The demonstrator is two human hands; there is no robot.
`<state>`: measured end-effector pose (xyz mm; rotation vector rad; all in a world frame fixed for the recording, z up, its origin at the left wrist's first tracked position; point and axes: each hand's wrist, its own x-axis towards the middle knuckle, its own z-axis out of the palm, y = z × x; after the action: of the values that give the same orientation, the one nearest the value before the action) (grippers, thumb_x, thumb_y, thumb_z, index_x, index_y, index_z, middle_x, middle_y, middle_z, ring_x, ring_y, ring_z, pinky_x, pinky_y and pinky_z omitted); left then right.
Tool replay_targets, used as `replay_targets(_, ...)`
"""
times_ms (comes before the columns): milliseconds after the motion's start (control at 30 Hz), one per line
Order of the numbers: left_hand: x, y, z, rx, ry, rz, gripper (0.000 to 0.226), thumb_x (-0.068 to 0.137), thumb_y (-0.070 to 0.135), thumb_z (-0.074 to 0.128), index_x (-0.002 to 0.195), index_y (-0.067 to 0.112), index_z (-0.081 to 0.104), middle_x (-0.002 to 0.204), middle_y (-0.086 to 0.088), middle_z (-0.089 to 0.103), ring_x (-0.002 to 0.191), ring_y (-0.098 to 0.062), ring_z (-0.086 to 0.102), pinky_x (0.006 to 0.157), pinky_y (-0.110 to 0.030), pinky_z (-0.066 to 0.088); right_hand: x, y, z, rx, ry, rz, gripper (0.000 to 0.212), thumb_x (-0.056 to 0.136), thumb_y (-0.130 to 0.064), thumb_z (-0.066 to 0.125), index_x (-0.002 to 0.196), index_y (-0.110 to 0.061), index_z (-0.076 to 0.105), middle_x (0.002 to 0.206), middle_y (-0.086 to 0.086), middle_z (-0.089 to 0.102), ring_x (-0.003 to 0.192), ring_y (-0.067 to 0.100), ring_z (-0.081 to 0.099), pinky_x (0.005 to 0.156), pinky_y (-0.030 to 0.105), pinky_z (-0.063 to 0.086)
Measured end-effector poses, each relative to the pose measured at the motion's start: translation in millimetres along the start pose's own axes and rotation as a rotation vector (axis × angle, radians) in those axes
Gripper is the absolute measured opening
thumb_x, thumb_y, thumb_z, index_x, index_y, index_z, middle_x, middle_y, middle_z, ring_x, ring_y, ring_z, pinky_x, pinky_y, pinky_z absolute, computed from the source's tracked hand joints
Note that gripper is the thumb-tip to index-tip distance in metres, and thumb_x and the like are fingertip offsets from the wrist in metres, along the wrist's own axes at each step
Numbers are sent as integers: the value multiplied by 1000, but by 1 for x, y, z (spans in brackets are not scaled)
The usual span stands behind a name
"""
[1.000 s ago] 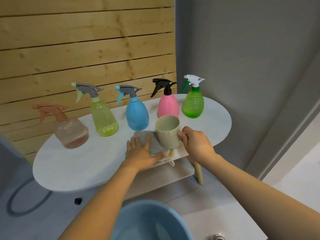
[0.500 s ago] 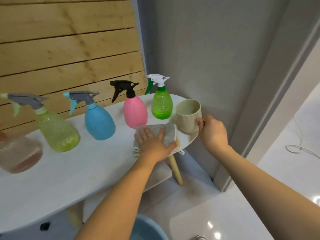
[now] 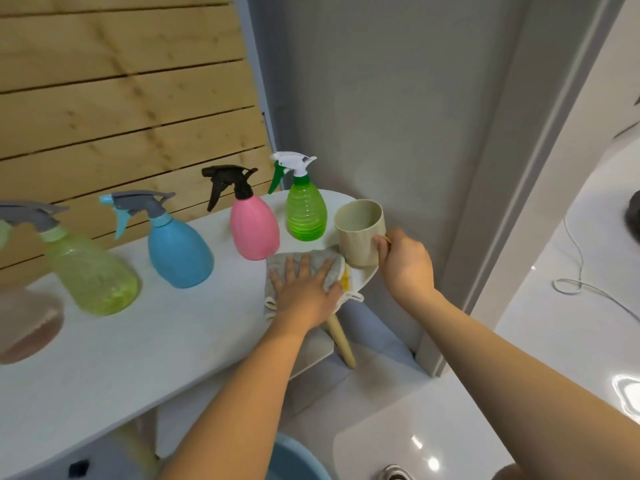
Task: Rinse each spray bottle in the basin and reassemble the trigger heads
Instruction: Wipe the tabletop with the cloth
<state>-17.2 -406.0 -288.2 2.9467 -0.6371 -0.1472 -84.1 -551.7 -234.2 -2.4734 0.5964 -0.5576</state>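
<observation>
We see five spray bottles standing upright in a row on the white table (image 3: 145, 344), all with their trigger heads on, all beyond and to the left of our hands. Nearest is the green bottle (image 3: 306, 216), just beyond our left hand and just left of our right hand. Next leftward comes the pink bottle (image 3: 254, 228) with its black trigger, close behind our left fingertips, then the blue bottle (image 3: 178, 249), the yellow-green bottle (image 3: 91, 271) and, cut by the frame edge, a blurred brownish bottle (image 3: 27, 323). The blue basin (image 3: 298, 459) shows only as a rim at the bottom of the view, below our left forearm.

Our left hand (image 3: 306, 289) lies flat on a grey cloth (image 3: 298, 261) at the table's right end, fingers straight and spread, pressing it down. Our right hand (image 3: 403, 263) is curled round the handle of a beige cup (image 3: 360, 233), which stands at the table's end, touching or just beside the cloth. We cannot tell whether the cup rests on the table.

Behind the bottles runs a wooden plank wall (image 3: 121, 98); beyond our right hand is a grey wall (image 3: 381, 98), and a white cable (image 3: 571, 278) lies on the floor to its right.
</observation>
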Motion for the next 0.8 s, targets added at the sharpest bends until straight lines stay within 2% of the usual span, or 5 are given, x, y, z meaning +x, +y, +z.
replay_targets(167, -38, -43, -4, -2, 9, -65, 59, 95, 51, 27, 149, 43, 3, 161, 0, -4, 146, -27, -8, 114, -54, -7, -24, -31, 13, 75, -72, -73, 27, 100, -29, 39, 83, -8, 43, 80, 20, 60, 76, 39, 54, 57, 33, 31)
replay_targets(367, -78, -104, -11, 15, 2, -189, 58, 96, 53, 23, 149, 42, 3, 160, 1, -5, 147, -26, -8, 115, -53, -7, -49, -78, 36, 149, -134, -117, 31, 99, -29, 40, 92, -1, 52, 85, 22, 61, 82, 39, 54, 62, 35, 33)
replay_targets(634, -143, -219, -23, -20, 12, -439, 59, 94, 58, 24, 148, 45, 6, 160, 7, -4, 147, -22, -7, 115, -51, -7, -95, -152, 82, 191, -210, -310, 32, 98, -28, 43, 91, 1, 55, 84, 24, 63, 81, 41, 55, 61, 35, 28)
replay_targets(800, -175, -272, -31, -22, 12, -511, 61, 92, 60, 26, 148, 45, 6, 160, 9, -5, 147, -20, -8, 115, -50, -6, -117, -185, 101, 257, -259, -359, 33, 99, -31, 43, 89, -2, 54, 72, 11, 55, 71, 31, 49, 58, 32, 28)
